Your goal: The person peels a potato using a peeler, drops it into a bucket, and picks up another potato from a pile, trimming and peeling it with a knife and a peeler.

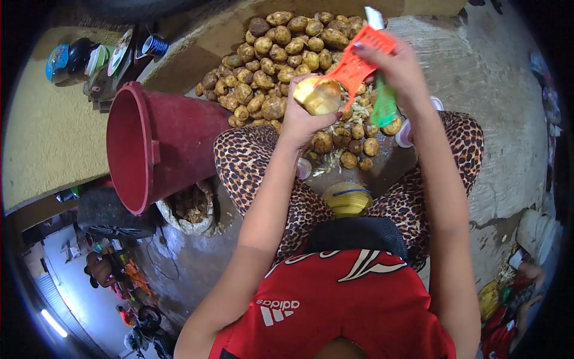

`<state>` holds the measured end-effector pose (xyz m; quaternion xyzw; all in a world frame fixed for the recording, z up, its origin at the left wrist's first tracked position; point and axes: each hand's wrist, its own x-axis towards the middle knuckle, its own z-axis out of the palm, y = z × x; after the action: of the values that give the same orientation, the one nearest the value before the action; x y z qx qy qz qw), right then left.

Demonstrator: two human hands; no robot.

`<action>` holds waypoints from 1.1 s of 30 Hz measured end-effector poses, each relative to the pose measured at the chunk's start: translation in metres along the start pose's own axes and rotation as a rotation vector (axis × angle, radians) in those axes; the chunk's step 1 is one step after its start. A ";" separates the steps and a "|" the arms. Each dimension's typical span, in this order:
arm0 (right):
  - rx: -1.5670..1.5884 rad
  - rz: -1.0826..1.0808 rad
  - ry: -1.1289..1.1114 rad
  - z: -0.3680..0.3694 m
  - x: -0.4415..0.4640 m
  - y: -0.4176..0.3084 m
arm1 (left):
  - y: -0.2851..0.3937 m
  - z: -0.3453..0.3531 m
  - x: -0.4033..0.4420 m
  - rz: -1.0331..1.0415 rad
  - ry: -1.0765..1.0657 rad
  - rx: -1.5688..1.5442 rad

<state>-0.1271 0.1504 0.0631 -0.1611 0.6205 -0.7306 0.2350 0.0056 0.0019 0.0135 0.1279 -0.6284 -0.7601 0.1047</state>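
Note:
My left hand (297,122) is wrapped round a pale, partly peeled potato (324,99), raised above the pile. Gripped in my right hand (399,64) is an orange slotted peeler (353,69), its lower end close beside the potato; whether they touch I cannot tell. A white tip (375,18) sticks out above the peeler. Below my right hand hangs a green strip-like piece (384,106), blurred, and how it is attached is unclear. Unpeeled brown potatoes (275,54) lie heaped behind both hands. Pale peelings (327,161) are scattered on the floor below.
A large red bucket (179,143) leans at the left, with a sack (190,212) of scraps under it. Between my knees is a yellow container (348,200). A yellow ledge (36,131) holds several items at left. Other people (103,269) appear at the lower edges.

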 end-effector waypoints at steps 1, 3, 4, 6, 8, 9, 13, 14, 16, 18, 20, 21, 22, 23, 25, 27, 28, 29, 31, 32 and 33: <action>-0.033 -0.095 -0.005 0.009 -0.003 0.009 | 0.000 0.001 0.000 -0.001 -0.017 -0.035; 0.039 -0.114 0.004 0.013 -0.001 0.013 | -0.002 0.004 -0.004 -0.010 -0.048 -0.105; 0.003 -0.156 0.064 0.008 0.003 0.013 | -0.002 0.004 -0.005 -0.033 -0.055 -0.153; -0.070 -0.241 0.179 -0.010 0.016 0.010 | 0.005 0.003 -0.010 -0.090 -0.076 -0.236; -0.010 -0.235 0.181 -0.035 0.026 0.008 | 0.007 0.002 -0.010 -0.109 -0.090 -0.275; 0.019 -0.230 0.182 -0.037 0.026 0.003 | 0.007 0.001 -0.010 -0.094 -0.083 -0.240; 0.040 -0.097 0.050 0.000 0.005 0.001 | 0.001 -0.001 -0.003 0.022 -0.059 -0.001; 0.018 -0.112 0.040 0.010 -0.001 0.004 | -0.001 0.000 -0.002 0.059 -0.058 0.085; -0.070 -0.100 0.084 0.004 0.003 0.009 | 0.000 0.002 -0.006 0.084 -0.035 0.112; -0.160 -0.211 0.183 -0.015 0.017 0.016 | 0.002 0.000 -0.008 0.121 -0.031 0.122; -0.013 -0.156 0.148 -0.032 0.026 0.017 | 0.004 -0.001 -0.008 0.138 -0.031 0.138; 0.058 -0.126 0.131 -0.036 0.027 0.016 | 0.005 -0.001 -0.008 0.145 -0.031 0.143; 0.050 -0.139 0.051 -0.026 0.021 0.011 | 0.005 0.000 -0.006 0.115 -0.027 0.139; 0.056 -0.070 0.022 -0.015 0.013 0.007 | 0.006 0.001 -0.006 0.082 -0.022 0.136; 0.074 0.002 -0.045 0.000 0.000 -0.003 | 0.005 0.001 -0.006 0.063 -0.016 0.143; 0.008 -0.066 0.044 -0.010 0.001 -0.003 | -0.001 -0.001 -0.005 0.094 -0.010 0.157; -0.025 -0.100 0.085 -0.018 0.004 -0.001 | 0.002 -0.001 -0.006 0.066 -0.022 0.109; -0.059 -0.138 0.126 -0.026 0.008 0.000 | 0.002 0.000 -0.007 0.010 -0.017 -0.005; -0.128 -0.214 0.209 -0.039 0.015 0.000 | 0.001 0.004 -0.010 -0.101 -0.010 -0.235; -0.163 -0.253 0.252 -0.044 0.017 0.002 | 0.003 0.005 -0.012 -0.139 -0.017 -0.313; -0.186 -0.206 0.214 -0.042 0.015 0.001 | 0.006 0.004 -0.013 -0.179 -0.025 -0.390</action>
<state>-0.1623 0.1771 0.0532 -0.1661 0.6872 -0.7032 0.0754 0.0166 0.0092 0.0208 0.1511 -0.4569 -0.8751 0.0517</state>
